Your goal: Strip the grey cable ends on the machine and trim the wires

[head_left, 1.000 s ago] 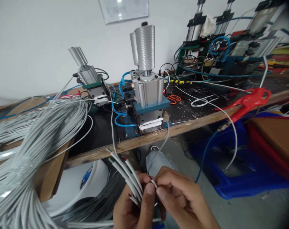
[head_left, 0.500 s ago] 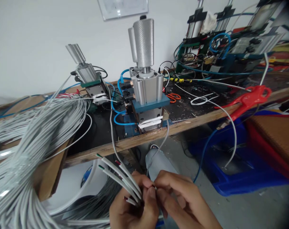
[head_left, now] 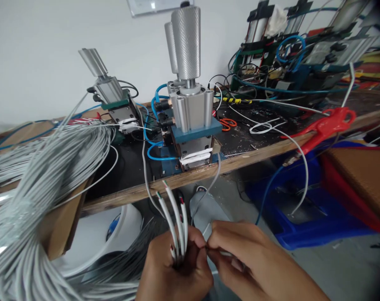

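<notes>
Cable ends (head_left: 172, 209) now stand upright, below the pneumatic press (head_left: 191, 121).

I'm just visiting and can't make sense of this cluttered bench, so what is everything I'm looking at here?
cable ends: about three, white with coloured tips, upright in the left fist
cable bundle: one big pile, grey-white, left of bench
pneumatic press: one, silver on blue base, bench front edge
smaller press: one, silver and green, behind the bundle
scissors: one pair, orange, on black mat
clamp: one, red, right bench edge
crate: one, blue, on the floor under the bench
left hand: fisted round the cable ends
right hand: pinching a thin wire beside the left thumb
</notes>
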Demonstrator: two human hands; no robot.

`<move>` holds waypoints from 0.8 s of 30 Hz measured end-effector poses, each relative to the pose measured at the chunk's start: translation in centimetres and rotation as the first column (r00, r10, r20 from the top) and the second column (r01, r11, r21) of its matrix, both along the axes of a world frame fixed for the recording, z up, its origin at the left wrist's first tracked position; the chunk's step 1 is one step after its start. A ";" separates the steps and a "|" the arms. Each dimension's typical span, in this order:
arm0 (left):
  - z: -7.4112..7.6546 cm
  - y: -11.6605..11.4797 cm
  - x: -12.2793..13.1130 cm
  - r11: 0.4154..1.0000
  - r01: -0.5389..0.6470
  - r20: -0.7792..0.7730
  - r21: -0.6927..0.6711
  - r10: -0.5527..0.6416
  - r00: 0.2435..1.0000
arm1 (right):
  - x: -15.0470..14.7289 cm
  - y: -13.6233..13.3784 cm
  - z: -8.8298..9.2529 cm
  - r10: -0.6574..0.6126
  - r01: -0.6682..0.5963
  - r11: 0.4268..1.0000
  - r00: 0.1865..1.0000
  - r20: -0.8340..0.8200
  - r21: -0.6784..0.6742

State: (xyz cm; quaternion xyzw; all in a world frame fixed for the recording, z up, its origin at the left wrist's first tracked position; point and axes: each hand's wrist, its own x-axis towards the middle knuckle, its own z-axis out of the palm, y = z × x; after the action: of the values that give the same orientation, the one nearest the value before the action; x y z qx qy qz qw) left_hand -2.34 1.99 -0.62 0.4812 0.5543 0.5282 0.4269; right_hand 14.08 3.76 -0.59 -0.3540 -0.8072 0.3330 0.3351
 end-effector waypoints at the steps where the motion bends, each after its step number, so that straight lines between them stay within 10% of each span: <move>1: -0.1 0.1 -0.3 0.999 0.045 -0.005 -0.011 -0.045 0.999 | 0.2 0.0 0.0 0.003 -0.004 1.000 0.999 0.034 0.016; 17: -1.2 -0.5 -0.7 0.966 0.183 -0.151 -0.181 -0.211 0.966 | 0.5 -0.3 -2.1 0.021 -0.056 0.943 0.994 -0.108 -0.329; 24: -0.1 -0.4 1.8 0.966 -0.237 0.005 -0.099 0.239 0.971 | -2.0 -2.3 -4.5 -0.282 -0.056 0.795 0.848 -0.450 -0.604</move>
State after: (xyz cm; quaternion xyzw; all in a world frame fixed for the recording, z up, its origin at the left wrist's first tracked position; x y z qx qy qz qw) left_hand -0.53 1.63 -0.70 0.3852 0.6295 0.5520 0.3882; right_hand 12.05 1.45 -5.09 -0.3874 -0.5166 0.6302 0.4312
